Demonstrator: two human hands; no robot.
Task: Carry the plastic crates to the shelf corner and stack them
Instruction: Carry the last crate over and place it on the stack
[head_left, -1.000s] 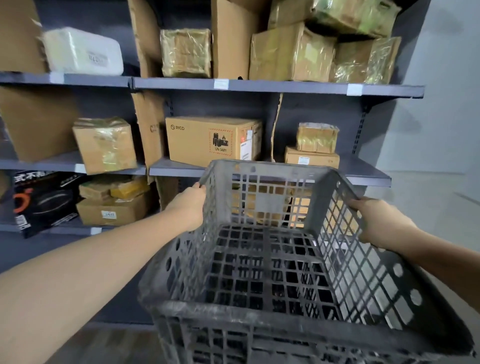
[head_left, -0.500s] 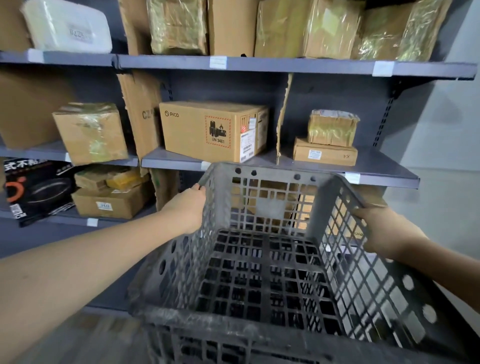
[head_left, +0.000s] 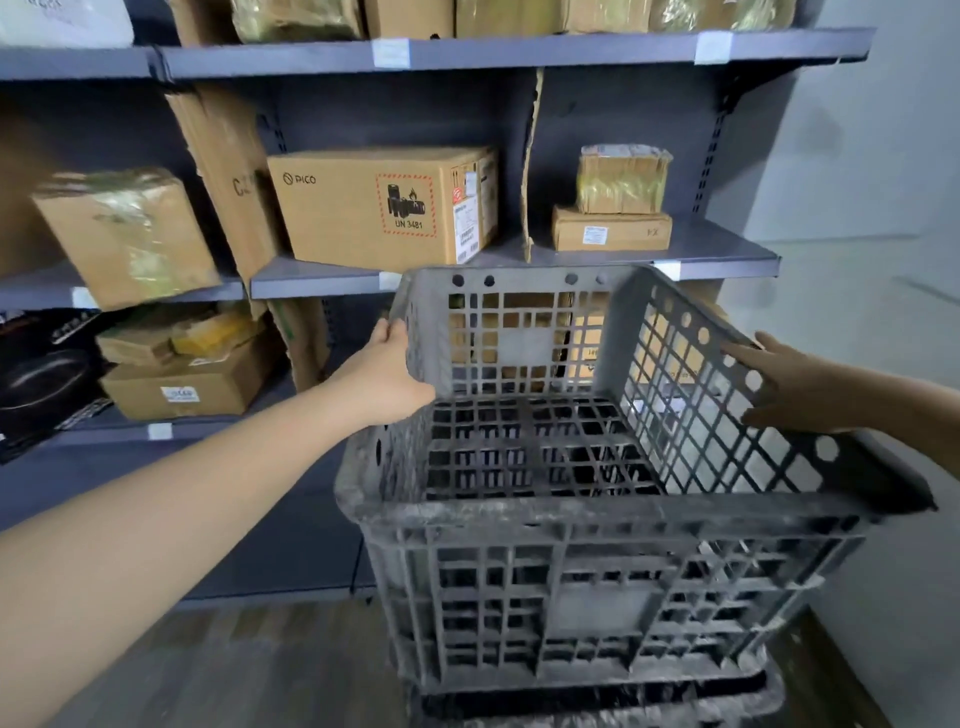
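Note:
A dusty grey lattice plastic crate (head_left: 597, 587) fills the lower right, next to the shelf's right end. It sits on the rim of a second dark crate (head_left: 675, 699), of which only the top edge shows at the bottom. My left hand (head_left: 387, 379) grips the upper crate's far left corner, fingers wrapped over the rim. My right hand (head_left: 779, 387) lies against the outside of the right wall, thumb on the rim, fingers spread along the lattice. The crate is empty inside.
Grey metal shelving (head_left: 519, 52) stands just behind the crates, loaded with cardboard boxes, among them a large PICO box (head_left: 374, 208). A light wall (head_left: 883, 208) closes the right side. Dark wood floor (head_left: 234, 665) lies below to the left.
The crate has gone down and away from me, onto the crate below. The view has moved closer to the shelf. My right hand's fingers have loosened and spread on the wall.

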